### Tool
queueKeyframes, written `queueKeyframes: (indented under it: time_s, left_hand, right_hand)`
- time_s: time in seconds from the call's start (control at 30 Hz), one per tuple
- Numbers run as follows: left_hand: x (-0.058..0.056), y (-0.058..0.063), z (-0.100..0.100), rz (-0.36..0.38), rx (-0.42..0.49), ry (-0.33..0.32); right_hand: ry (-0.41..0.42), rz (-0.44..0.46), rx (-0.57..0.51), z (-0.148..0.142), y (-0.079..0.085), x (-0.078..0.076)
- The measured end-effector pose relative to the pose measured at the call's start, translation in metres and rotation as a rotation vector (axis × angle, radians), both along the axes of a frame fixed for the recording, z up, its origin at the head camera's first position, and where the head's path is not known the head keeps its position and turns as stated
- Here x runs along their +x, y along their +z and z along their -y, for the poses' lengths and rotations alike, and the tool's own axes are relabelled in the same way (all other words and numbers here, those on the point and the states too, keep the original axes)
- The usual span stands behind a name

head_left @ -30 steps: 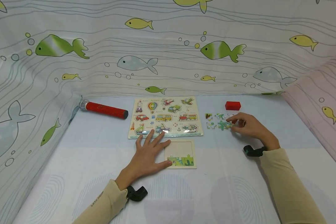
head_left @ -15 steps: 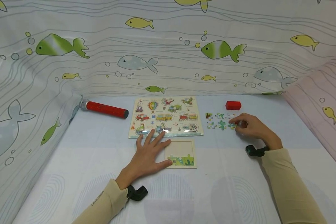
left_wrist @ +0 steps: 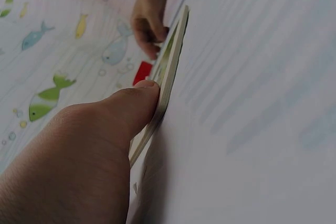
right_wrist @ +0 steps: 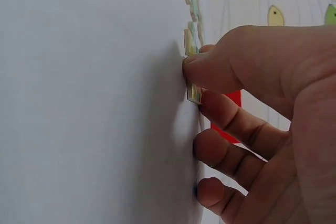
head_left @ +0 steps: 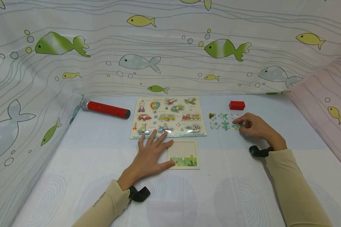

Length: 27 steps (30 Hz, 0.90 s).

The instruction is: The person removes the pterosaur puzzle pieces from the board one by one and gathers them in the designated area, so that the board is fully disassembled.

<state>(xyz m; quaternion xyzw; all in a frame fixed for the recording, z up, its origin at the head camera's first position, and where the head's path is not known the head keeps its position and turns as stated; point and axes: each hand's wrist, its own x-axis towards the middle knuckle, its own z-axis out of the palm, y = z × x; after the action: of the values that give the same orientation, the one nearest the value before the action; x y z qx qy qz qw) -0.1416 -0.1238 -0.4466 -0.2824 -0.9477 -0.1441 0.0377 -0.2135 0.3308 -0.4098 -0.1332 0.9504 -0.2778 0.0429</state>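
Observation:
My left hand [head_left: 149, 157] lies with fingers spread, its thumb on the left edge of a small wooden puzzle tray [head_left: 184, 148] and its fingertips over the lower edge of a vehicle puzzle board [head_left: 179, 134]. Green jigsaw pieces [head_left: 184, 161] fill the tray's bottom row. To the right, loose jigsaw pieces [head_left: 225, 125] lie in two rows on the cloth. My right hand [head_left: 255, 127] is at their right end. In the right wrist view, its thumb and a finger pinch a jigsaw piece [right_wrist: 193, 94] low against the cloth, partly hidden by the thumb; the other fingers curl loosely.
A red block [head_left: 237, 105] sits behind the loose pieces. At the far left lies a red flashlight [head_left: 106, 109] with a black end. A fish-printed cloth [head_left: 170, 47] rises behind and along both sides.
My right hand has shifted slightly right, from a middle piece of the lower row to the piece at the row's right end. My left hand has stayed on the tray.

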Motion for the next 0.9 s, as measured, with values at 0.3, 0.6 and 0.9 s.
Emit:
queueKeyframes:
  time_s: [0.3,0.6,0.9]
  left_hand:
    - [0.000,0.001,0.000,0.000,-0.006,0.000]
    - [0.001,0.002,0.000,0.001,0.007,0.003]
    - [0.000,0.000,0.000,0.003,0.003,-0.001]
  right_hand:
    - [-0.024,-0.070,-0.022,0.006,0.001,0.000]
    - [0.093,-0.155,-0.111,0.038,0.008,-0.001]
    - [0.208,-0.156,-0.155,0.071,0.009,0.004]
